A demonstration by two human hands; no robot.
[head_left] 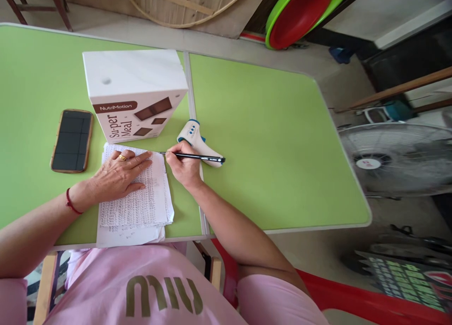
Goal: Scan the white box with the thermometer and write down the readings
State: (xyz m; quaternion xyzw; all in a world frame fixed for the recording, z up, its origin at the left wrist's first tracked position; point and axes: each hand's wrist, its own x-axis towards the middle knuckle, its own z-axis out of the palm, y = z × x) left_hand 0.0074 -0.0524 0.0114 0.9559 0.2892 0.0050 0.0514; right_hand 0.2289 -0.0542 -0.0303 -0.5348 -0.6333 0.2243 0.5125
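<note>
My left hand (122,174) lies flat with its fingers stretched over a stack of handwritten paper sheets (151,202). My right hand (185,167) grips a black pen (203,156), its tip by the upper right edge of the sheets. Just beyond my right hand lies a white and blue handheld thermometer (192,134), partly covered by that hand. A white and brown box (136,90) marked "Super Meal" stands upright behind the paper. To the left of the box, a phone (71,140) in a brown case lies with a dark screen.
The green table (268,141) has a metal seam running beside the paper. A standing fan (395,160) is off the right edge. Red and green basins (300,17) lean at the back, near a large round woven tray (187,5). A red chair (353,297) is at lower right.
</note>
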